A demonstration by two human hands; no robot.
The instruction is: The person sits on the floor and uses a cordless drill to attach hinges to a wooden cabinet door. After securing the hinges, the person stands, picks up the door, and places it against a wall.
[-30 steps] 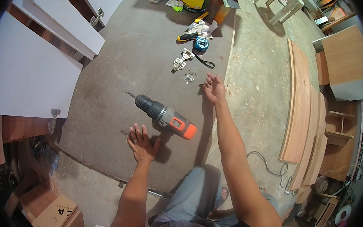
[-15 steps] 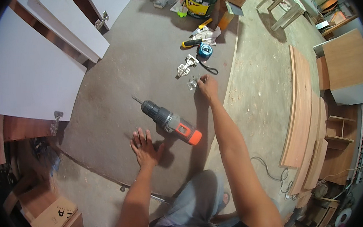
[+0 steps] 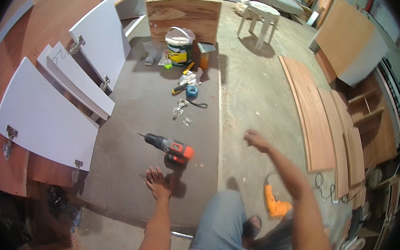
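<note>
My left hand (image 3: 159, 182) lies open, fingers spread, on the brown board (image 3: 123, 168). Just beyond it rests a black, grey and orange cordless drill (image 3: 176, 149), its bit pointing to the far left. My right hand (image 3: 256, 140) is closed and raised to the right of the board's edge; whatever its fingers hold is too small to make out. Farther along the board lie a metal cabinet hinge (image 3: 179, 109) and a few small metal pieces (image 3: 188, 120). Past these are a blue tape measure (image 3: 192, 92) with a black strap and a tool with a yellow-and-black handle (image 3: 179, 88).
White door panels (image 3: 44, 113) with hinges lean at the left. A paint bucket (image 3: 179, 51) stands at the board's far end. On the concrete floor are an orange corded drill (image 3: 275, 201), long wooden planks (image 3: 305, 116) and a pale plastic stool (image 3: 262, 12).
My right hand has drawn back from the small metal pieces and moved right, past the board's edge. The view has tilted up; my left hand stays flat on the board.
</note>
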